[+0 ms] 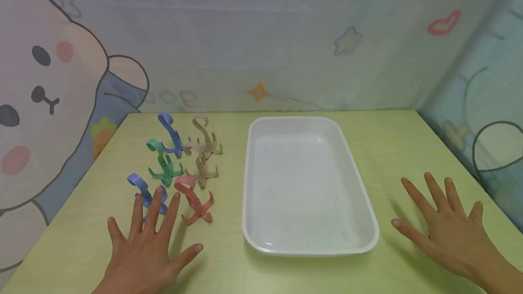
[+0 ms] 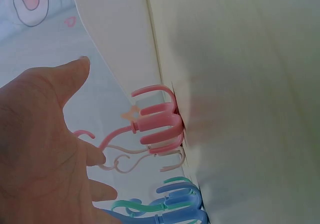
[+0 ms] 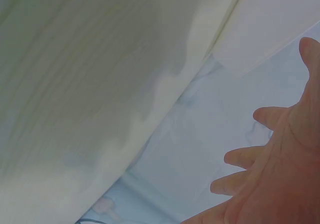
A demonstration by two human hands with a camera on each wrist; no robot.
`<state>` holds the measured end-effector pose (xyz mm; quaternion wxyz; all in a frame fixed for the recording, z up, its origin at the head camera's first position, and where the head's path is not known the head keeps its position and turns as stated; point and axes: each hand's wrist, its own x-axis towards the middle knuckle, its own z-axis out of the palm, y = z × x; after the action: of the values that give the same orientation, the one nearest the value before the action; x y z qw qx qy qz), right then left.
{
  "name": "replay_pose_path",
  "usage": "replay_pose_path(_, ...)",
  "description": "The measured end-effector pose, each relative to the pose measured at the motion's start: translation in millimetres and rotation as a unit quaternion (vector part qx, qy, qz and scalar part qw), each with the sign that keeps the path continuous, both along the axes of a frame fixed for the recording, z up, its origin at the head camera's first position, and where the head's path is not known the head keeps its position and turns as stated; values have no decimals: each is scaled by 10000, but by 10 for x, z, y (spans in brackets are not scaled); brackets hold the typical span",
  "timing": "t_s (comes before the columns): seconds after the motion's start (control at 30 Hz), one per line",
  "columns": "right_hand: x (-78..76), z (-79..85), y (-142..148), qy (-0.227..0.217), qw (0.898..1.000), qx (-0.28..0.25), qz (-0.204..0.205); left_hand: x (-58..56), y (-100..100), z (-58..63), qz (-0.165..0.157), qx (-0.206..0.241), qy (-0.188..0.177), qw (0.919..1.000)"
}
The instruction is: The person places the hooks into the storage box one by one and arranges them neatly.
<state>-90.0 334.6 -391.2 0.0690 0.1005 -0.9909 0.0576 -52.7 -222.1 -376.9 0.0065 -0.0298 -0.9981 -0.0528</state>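
My left hand [image 1: 143,253] is spread over the table's near left, palm down and holding nothing. Its fingertips overlap a blue-violet hook hanger [image 1: 144,188] in the head view, and a pink hook hanger [image 1: 197,207] stands just beyond the thumb side. Behind these stand a green hanger [image 1: 165,167], a blue hanger [image 1: 175,139] and two beige hangers [image 1: 201,169], each with a curled top and several upturned prongs. On the far right my right hand [image 1: 457,235] hovers with fingers spread, holding nothing. Between the hands sits a white rectangular tray [image 1: 249,185] with nothing in it.
The light yellow-green tabletop [image 1: 392,149] meets a printed cloth backdrop [image 1: 229,49] along its far edge. More cloth hangs at both sides, with a large cartoon bear [image 1: 45,117] on the left. The tray's raised rim stands right of the hangers.
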Motion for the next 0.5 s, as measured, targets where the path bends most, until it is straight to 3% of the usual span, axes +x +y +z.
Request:
replay_pose_path(0.17, -8, -2, -21, 11, 10000, -14, 23, 21, -9, 11, 16, -13, 44, 10000)
replay_pose_path(0.27, -12, 8, -18, -255, 9996, -144, -23, 40, -4, 20, -18, 17, 131, 9999)
replay_pose_path(0.4, -23, 37, -1, -523, 9966, -641, 17, 63, 14, 36, -78, 51, 343, 9994)
replay_pose_path(0.5, -41, 62, -2, -462, 9939, -995, 113, 73, 28, 49, -77, 38, 551, 9984)
